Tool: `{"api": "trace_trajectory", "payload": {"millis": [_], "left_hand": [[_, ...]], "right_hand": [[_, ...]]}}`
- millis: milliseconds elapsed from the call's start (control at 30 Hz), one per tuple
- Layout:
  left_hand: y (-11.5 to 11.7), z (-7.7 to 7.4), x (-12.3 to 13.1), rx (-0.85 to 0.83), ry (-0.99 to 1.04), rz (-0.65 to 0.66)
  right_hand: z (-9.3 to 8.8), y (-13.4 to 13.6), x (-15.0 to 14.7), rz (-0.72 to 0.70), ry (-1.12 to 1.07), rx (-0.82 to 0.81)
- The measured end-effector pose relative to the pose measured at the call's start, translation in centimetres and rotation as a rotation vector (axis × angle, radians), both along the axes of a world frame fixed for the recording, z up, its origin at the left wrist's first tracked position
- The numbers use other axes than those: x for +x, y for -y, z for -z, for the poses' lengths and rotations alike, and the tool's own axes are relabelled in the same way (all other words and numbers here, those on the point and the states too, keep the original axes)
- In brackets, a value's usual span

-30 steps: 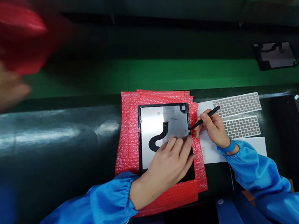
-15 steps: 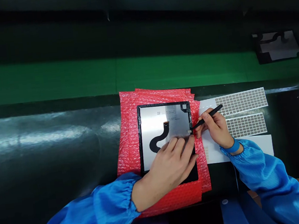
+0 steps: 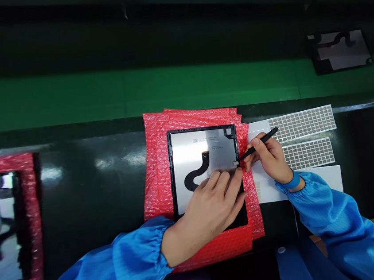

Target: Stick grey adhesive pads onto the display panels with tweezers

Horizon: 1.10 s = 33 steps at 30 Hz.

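Note:
A silver-backed panel with a black frame [image 3: 188, 151] lies on red bubble wrap [image 3: 155, 170]. A curved black ribbon cable [image 3: 195, 173] runs over its back. My left hand [image 3: 213, 199] rests on the panel's lower right part, fingers spread, fingertips by the right edge. Black tweezers [image 3: 263, 139] are gripped in my right hand [image 3: 267, 156], which is just right of the panel. Their tip is at the right edge, beside a small pale sticker [image 3: 236, 163]. Whether the tip touches the sticker I cannot tell.
White sheets with grids of small stickers [image 3: 309, 154] lie under and beyond my right hand. Another panel on red wrap [image 3: 34, 218] is at the left edge. A further panel [image 3: 348, 52] lies at the upper right, past the green strip [image 3: 201, 87].
At the left, a wrapped panel has come into view. The scene has shifted slightly in the picture, while both hands keep nearly the same pose at the panel.

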<state>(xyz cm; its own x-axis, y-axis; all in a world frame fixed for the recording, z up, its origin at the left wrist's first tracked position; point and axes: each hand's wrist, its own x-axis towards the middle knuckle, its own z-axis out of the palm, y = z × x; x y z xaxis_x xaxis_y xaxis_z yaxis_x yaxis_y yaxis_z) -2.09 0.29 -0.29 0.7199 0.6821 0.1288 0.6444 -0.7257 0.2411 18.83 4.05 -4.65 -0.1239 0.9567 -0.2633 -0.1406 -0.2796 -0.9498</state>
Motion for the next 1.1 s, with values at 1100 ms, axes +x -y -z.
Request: {"api": "trace_trajectory", "payload": {"millis": [1100], "left_hand": [[3.6,0.3,1.8,-0.050,-0.114,0.424]], "right_hand": [[-1.4,13.4,5.7,0.080,0.401,-0.001]]}}
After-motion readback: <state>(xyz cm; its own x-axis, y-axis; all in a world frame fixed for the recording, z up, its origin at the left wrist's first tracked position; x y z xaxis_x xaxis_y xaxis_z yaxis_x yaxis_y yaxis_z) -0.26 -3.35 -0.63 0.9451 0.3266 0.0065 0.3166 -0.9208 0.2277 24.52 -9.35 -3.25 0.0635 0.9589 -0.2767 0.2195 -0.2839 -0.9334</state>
